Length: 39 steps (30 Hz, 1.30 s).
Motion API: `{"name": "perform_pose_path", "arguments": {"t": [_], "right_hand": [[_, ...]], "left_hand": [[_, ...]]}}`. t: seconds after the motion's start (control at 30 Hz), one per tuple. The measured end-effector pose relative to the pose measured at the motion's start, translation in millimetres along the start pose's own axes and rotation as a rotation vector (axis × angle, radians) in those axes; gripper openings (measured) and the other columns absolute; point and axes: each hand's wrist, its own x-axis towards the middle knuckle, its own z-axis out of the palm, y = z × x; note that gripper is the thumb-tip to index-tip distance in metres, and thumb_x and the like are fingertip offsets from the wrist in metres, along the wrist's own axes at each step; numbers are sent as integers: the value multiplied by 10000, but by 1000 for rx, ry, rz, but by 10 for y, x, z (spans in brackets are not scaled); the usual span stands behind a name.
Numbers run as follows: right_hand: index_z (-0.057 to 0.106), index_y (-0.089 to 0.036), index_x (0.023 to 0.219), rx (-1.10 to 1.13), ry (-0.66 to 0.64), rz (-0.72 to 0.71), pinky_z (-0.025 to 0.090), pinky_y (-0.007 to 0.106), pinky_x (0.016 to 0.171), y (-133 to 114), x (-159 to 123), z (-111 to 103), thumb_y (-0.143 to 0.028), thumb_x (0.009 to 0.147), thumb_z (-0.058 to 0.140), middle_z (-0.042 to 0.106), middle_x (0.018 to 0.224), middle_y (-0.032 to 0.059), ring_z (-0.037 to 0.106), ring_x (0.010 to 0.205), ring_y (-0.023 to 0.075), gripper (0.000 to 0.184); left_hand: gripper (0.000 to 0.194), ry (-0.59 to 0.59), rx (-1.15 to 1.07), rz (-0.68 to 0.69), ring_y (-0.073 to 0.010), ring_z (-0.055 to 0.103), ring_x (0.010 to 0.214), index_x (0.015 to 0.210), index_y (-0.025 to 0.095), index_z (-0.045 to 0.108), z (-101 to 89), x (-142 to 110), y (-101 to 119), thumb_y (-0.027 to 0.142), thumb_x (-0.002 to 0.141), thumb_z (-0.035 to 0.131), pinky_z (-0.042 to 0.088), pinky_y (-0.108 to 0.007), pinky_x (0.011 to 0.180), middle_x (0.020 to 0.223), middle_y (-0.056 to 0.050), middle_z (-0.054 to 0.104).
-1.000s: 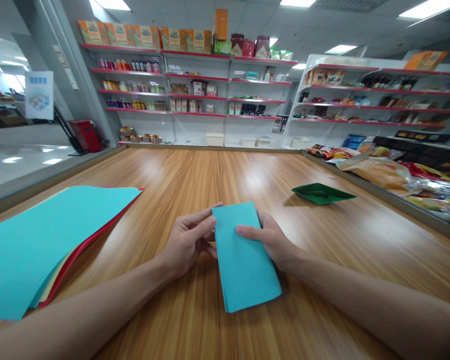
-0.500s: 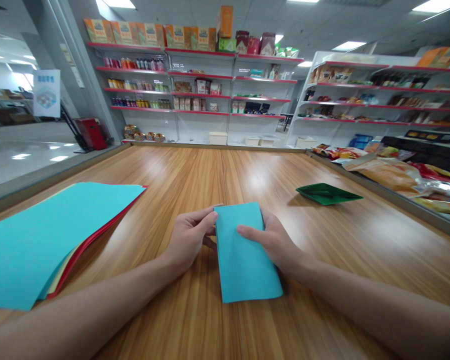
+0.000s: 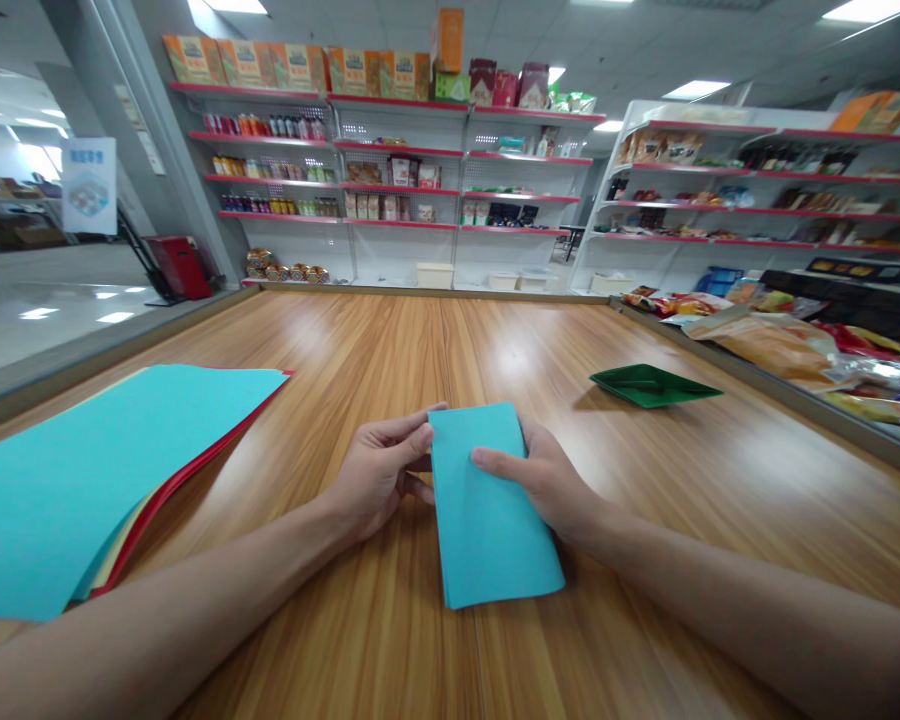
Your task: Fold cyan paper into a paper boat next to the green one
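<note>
Left hand [image 3: 373,478], right hand [image 3: 553,480], all fingers [image 3: 501,465] clamped on one blue paper [image 3: 495,545]! One stack [image 3: 135,460] at nine o'clock, one green paper [image 3: 645,390] at two.

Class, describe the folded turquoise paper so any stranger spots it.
Find the wooden table. At its near middle, the left hand and right hand hold the folded turquoise paper. Unlike the paper stack, it's folded; unlike the green paper, turquoise.
</note>
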Motion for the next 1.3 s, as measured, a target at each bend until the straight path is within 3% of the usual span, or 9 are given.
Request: {"name": "perform_pose_path", "arguments": {"t": [0.17,0.37,0.5,0.63,0.87,1.03,1.17,1.3], "right_hand": [[539,-187,1083,0,-4,-6,540,377,700,11,-1,-9,-357,703,726,655,1016,93,643,829,230,457],[549,-177,1085,30,-1,4,542,389,702,11,6,-14,-353,703,727,656,1018,98,648,827,238,457],[558,-178,1056,48,1,9,546,381,700,5,6,-13,-342,705,726,653,1056,102,652,827,234,422],[557,-185,1052,51,-1,1,549,380,696,-2,3,-10,-338,710,722,654,1056,98,654,828,232,409],[561,-180,1037,40,-4,-6,547,383,692,2,8,-18,-348,703,722,650,1052,101,650,839,239,407],[552,-181,1044,6,22,-17,545,380,682,-9,9,-15,-359,696,729,655,1022,96,647,823,236,429],[540,-189,1065,-52,40,-20,536,394,716,-9,3,-1,-367,700,724,652,1010,90,639,852,244,446],[532,-196,1076,-96,22,-50,532,393,723,1,-16,7,-374,721,705,652,1006,87,630,876,246,433]], "left_hand": [[432,-50,-8,16,-163,652,606,1184,182,603,-18,2,-12,254,768,695,554,-250,416,784,-50,690],[475,-134,-64,9,-111,608,579,1198,205,594,-26,-6,-9,195,740,718,540,-211,456,776,-27,677],[501,-209,-77,-16,-112,613,620,1220,223,571,-27,-19,2,177,742,716,537,-206,504,731,-6,655],[510,-237,-65,-22,-128,643,683,1225,245,564,-33,-27,9,168,744,713,566,-249,580,827,-26,676],[530,-230,-74,-25,-115,618,655,1224,237,569,-25,-30,20,173,722,728,529,-202,523,795,-21,669],[537,-198,-29,-12,-134,625,673,1233,230,563,-21,-36,35,177,722,717,550,-241,530,889,-45,678],[514,-159,10,12,-132,604,595,1231,189,569,6,-39,25,241,737,704,538,-249,503,717,-19,645],[325,-15,204,88,-134,587,530,991,122,689,54,-40,-7,377,797,634,503,-234,453,616,-23,610]]}}
